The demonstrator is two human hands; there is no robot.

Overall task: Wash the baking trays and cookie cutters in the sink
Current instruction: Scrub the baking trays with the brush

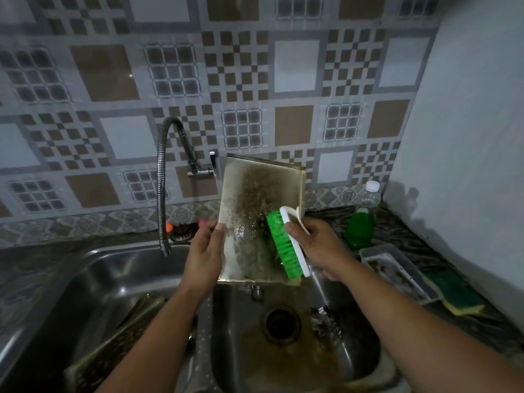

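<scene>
Glossy steel sink (119, 268), tarnished metal tray (255, 199)

Brush (286, 245) green bristles, white back; tray (255, 199) brown-stained; wall tiles (238, 80) grey/brown checks.

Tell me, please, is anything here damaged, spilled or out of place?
Nothing looks spilled or broken. The baking tray held upright by the left hand carries a dark burnt-looking stain down its middle, which the right hand is scrubbing with the green brush. Brownish residue surrounds the sink drain.
</scene>
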